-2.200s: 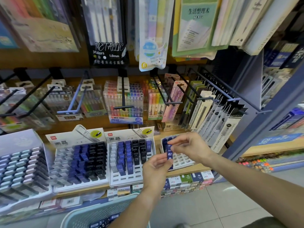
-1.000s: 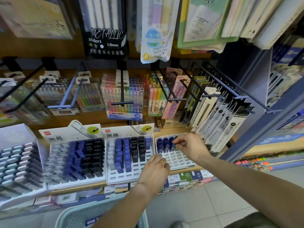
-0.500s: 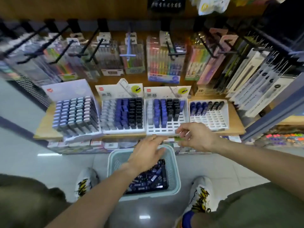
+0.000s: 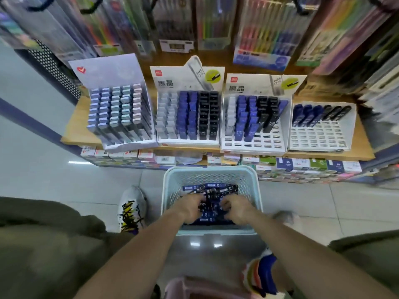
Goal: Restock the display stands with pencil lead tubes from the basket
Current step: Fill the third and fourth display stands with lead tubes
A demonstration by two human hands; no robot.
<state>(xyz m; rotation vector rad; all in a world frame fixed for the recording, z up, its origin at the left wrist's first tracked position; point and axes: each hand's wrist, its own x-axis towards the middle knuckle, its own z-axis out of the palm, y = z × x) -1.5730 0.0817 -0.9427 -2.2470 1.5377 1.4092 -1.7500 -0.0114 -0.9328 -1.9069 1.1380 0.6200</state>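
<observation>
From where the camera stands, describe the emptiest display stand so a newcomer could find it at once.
Look at the wooden shelf above the pale basket. Four white stands sit in a row; take the far right stand. Unlike its neighbours, it holds one back row of tubes, with bare slots in front.

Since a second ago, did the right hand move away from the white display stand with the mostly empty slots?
Yes. The right hand came down off the white slotted display stand on the shelf into the pale green plastic basket on the floor.

Both hands, left hand (image 4: 192,209) and right hand (image 4: 237,210), down among lead tubes (image 4: 210,188) in basket (image 4: 170,186) (grip unclear); four display stands (image 4: 254,145) along shelf (image 4: 73,130) front edge.
</observation>
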